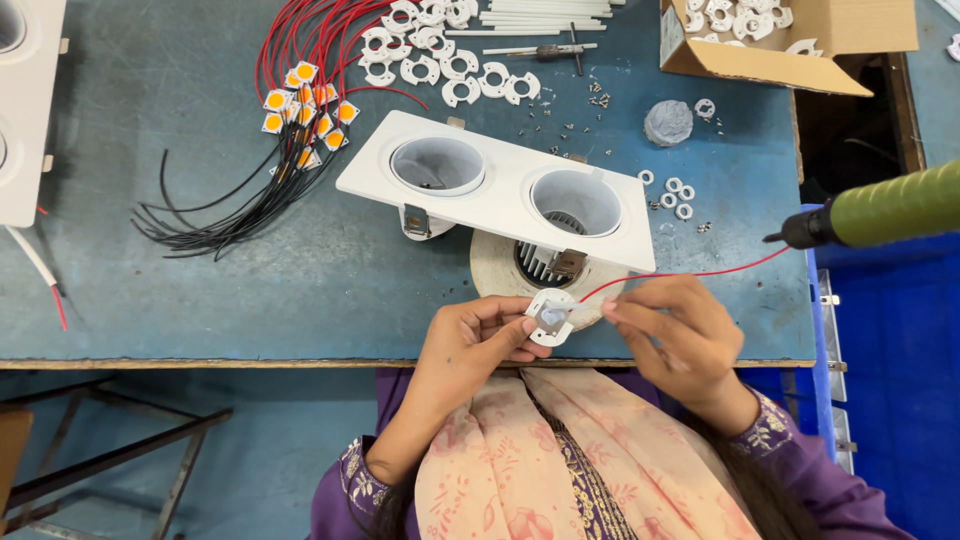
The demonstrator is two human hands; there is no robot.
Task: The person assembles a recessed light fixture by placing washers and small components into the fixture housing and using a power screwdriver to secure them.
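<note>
While pinched by both hands, holder (550,316) face-up, seemingly; red wire (690,274) rightward.

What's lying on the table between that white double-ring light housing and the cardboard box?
In the head view, between the white housing and the cardboard box lie a grey lump, one small white ring and scattered tiny screws.

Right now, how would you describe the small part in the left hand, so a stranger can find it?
Start at the white twin-hole lamp housing. Just below it, the left hand pinches a small white round holder. Unlike the loose holders at the far edge, it has a red wire.
</note>
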